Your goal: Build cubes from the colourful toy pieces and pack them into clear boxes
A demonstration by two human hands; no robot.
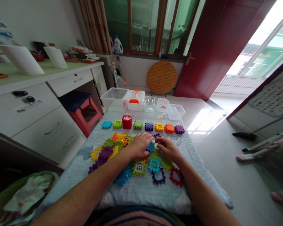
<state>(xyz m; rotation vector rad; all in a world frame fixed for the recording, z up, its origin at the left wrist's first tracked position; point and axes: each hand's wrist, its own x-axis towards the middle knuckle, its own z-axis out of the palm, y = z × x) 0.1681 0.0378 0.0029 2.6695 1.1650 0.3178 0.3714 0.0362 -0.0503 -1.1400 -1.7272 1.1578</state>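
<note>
My left hand is closed on a blue interlocking plastic tile over the middle of a loose pile. To its right, my right hand is open, its bent fingers apart and their tips close to the blue tile; I cannot tell if they touch it. Under and around both hands lie mixed tiles: a green window tile, a light-blue tile, a purple frame, a red frame and a purple tile. Some pieces are hidden beneath my hands.
Behind the pile runs a row of colour-sorted stacks, including a tall red stack and an orange stack. Clear plastic boxes and a lidded box stand at the far end. A pale blue cloth covers the table.
</note>
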